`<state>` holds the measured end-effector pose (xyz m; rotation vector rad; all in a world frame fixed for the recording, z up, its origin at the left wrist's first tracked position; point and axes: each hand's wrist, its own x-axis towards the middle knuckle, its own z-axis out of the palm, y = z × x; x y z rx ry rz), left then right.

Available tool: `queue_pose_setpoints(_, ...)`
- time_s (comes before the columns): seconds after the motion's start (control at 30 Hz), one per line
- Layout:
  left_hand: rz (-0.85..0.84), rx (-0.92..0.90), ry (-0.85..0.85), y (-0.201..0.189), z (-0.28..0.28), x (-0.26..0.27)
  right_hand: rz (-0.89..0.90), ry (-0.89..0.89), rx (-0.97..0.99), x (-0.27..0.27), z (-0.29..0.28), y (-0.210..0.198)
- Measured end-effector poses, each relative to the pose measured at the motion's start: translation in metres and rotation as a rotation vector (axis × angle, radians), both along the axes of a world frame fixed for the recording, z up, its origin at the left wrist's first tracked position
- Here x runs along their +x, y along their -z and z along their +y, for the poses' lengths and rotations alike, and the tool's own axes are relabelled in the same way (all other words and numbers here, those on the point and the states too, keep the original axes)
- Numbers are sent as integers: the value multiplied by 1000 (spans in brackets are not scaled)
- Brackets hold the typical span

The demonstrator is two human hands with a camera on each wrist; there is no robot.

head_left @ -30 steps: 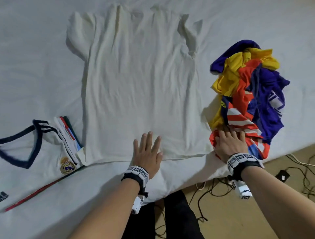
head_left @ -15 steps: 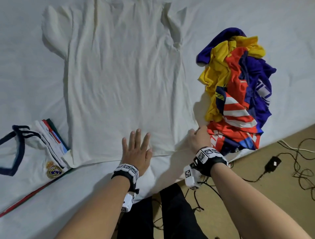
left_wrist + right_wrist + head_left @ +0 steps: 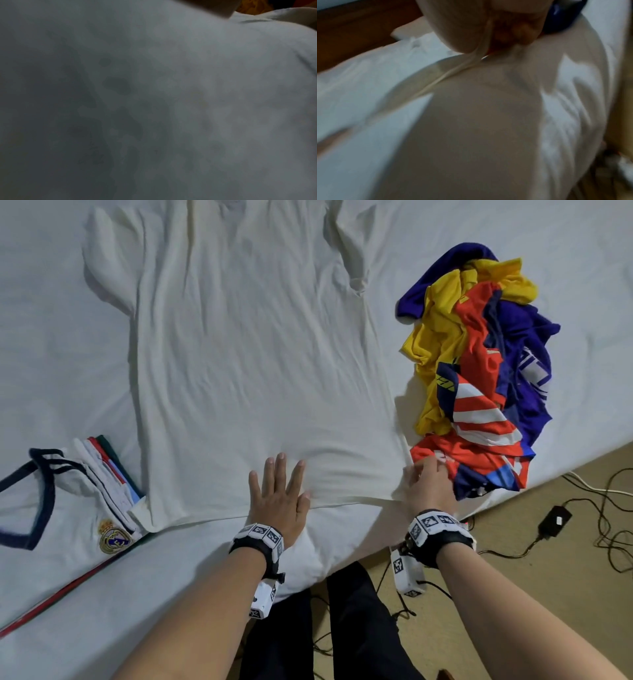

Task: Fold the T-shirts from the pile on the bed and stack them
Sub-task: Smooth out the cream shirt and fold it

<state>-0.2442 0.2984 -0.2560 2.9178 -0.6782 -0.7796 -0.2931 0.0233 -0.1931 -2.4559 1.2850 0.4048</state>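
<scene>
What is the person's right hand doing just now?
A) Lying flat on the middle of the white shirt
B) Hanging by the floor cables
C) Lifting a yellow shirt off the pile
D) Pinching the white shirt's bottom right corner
D: the right hand pinches the hem corner of the white T-shirt, beside the coloured pile.

Floor and cables at the lower right of the frame

A tan floor (image 3: 565,594) shows beyond the bed's edge, strewn with black cables (image 3: 613,546); a black power adapter (image 3: 555,520) lies among them, and a white cable (image 3: 596,489) runs near the mattress. Dark trouser legs (image 3: 356,628) stand at bottom centre.
</scene>
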Motion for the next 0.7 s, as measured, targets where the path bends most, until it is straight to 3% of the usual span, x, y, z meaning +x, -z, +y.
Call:
queue_pose_setpoints(0.07,6,16,5,-1,-1,0,8,-167,-178,4,13,-3)
queue_pose_setpoints(0.1,10,22,7,-1,-1,0,-20,-225,-172,8,22,-6)
queue_pose_setpoints(0.2,31,16,15,-3,-1,1,-95,-588,-5,11,54,0)
queue_pose_setpoints(0.27,42,-12,35,-9,4,-1,28,-851,87,5,67,8)
queue_pose_setpoints(0.4,-1,-56,151,-25,35,-14,185,-858,102,-4,73,13)
queue_pose_setpoints(0.57,-61,-65,189,-45,85,-38,-17,-936,41,-1,107,-1)
queue_pose_setpoints(0.7,-231,-184,219,-58,115,-39,-15,-1057,-4,-1,140,-7)
